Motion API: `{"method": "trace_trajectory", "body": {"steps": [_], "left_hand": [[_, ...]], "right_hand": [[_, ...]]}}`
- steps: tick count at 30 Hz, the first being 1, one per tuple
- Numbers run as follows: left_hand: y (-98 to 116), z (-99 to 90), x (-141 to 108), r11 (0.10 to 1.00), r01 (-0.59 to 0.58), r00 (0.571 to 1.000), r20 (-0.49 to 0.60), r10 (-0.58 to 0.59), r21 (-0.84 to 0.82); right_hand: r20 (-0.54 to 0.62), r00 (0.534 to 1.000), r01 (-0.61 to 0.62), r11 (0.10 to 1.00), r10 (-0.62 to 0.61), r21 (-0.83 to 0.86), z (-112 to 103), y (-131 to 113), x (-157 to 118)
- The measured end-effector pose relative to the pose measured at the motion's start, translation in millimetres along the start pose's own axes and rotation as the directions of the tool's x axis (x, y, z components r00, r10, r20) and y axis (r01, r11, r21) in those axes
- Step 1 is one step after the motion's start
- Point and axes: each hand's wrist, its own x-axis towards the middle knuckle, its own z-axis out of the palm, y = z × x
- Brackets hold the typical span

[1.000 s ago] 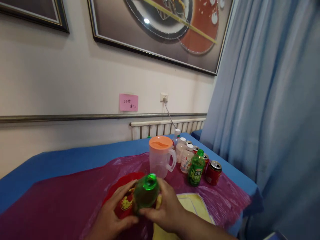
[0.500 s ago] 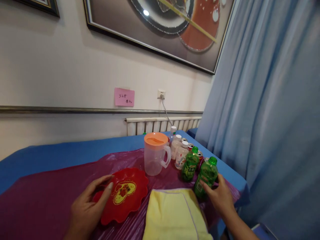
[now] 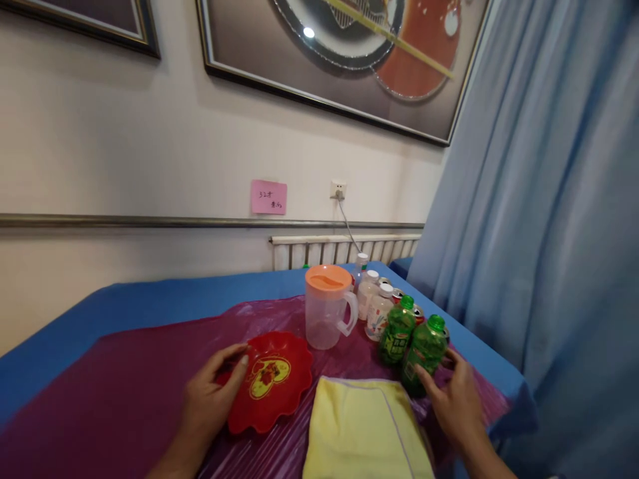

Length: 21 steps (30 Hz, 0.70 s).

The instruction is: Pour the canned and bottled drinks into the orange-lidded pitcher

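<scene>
My right hand (image 3: 459,396) is closed around the lower part of a green plastic bottle (image 3: 424,352), thumb in front and fingers partly hidden behind. The bottle stands upright and has no cap. Close on its left is a second green bottle (image 3: 397,336) with a label. My left hand (image 3: 212,396) is at the left edge of a red scalloped plate (image 3: 279,389) with a yellow heart print. Its thumb and fingers are apart over the rim; whether they touch it I cannot tell. Between the hands lies a folded yellow towel (image 3: 367,426).
A clear pitcher (image 3: 322,326) with an orange lid stands behind the plate. White-capped bottles (image 3: 377,319) and several cans (image 3: 398,295) are grouped to its right. Purple plastic sheeting (image 3: 140,379) covers part of the blue table (image 3: 164,293). A blue curtain (image 3: 539,199) hangs at the right.
The view has turned slightly left, so everything appears further right. The green bottle in my right hand has shifted a little closer to the other green bottle. My left hand stays by the plate.
</scene>
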Motion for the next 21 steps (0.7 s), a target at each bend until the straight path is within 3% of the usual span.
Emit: {"method": "trace_trajectory", "body": {"steps": [2,5,10,15,17,21], "left_hand": [[2,-0.1,-1,1.000,0.006,1.000,-0.011,-0.007,-0.030],[4,-0.5,-2,0.995,0.046,0.999,-0.020,-0.048,-0.093],[-1,-2.4,2,0.977,0.120,0.989,-0.060,-0.133,-0.175],[-20,-6.8,15,0.937,0.272,0.951,-0.088,-0.296,-0.219],[-29,-12.2,21,0.929,0.311,0.935,-0.108,-0.337,-0.202],[-46,-28.5,33,0.891,0.422,0.878,-0.170,-0.447,-0.166]], "right_hand": [[-0.023,0.996,0.082,0.996,-0.081,0.044,-2,-1,-20],[0.168,0.952,0.215,0.950,-0.256,0.227,5,-19,-50],[0.477,0.771,0.245,0.888,-0.422,0.390,30,-70,-64],[0.702,0.597,0.174,0.916,-0.389,0.360,56,-90,-64],[0.732,0.582,0.173,0.933,-0.355,0.315,65,-87,-69],[0.713,0.619,0.161,0.941,-0.330,0.296,77,-75,-76]]}}
